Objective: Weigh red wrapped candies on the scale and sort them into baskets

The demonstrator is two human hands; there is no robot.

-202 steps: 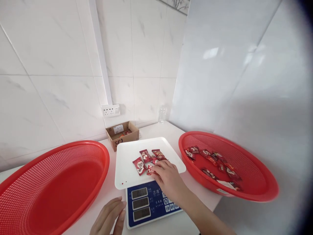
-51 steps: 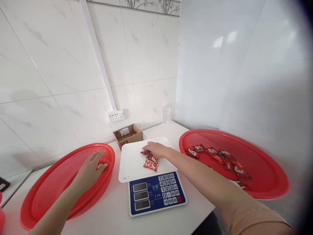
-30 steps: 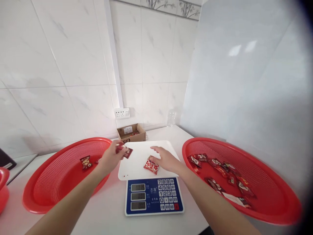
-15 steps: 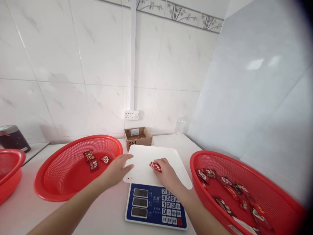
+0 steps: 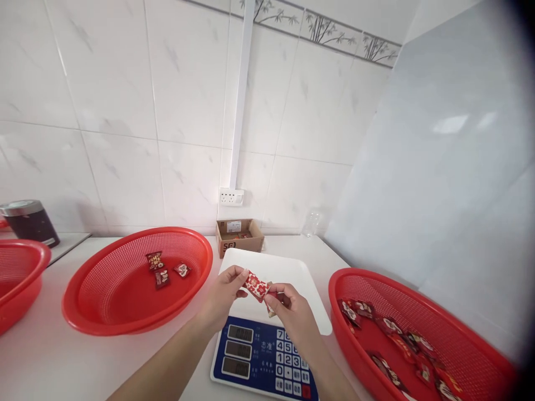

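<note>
Both hands meet above the white pan (image 5: 288, 273) of a blue-faced scale (image 5: 263, 356). My left hand (image 5: 223, 295) pinches one end of a red-and-white candy packet (image 5: 256, 286). My right hand (image 5: 288, 309) is closed at the packet's other end and seems to grip a second small packet beneath it. The left red basket (image 5: 104, 312) holds three candy packets (image 5: 162, 270). The right red basket (image 5: 346, 289) holds several more candy packets (image 5: 397, 342).
A small cardboard box (image 5: 239, 236) stands against the tiled wall behind the scale, below a wall socket (image 5: 231, 196). A clear bottle (image 5: 311, 224) stands in the corner. At the far left are another red basket (image 5: 25, 267) and a dark canister (image 5: 29, 221).
My right hand lifted the last packets off the scale pan and my left hand came over to take one end. The pan is now bare. The view has tilted upward.
</note>
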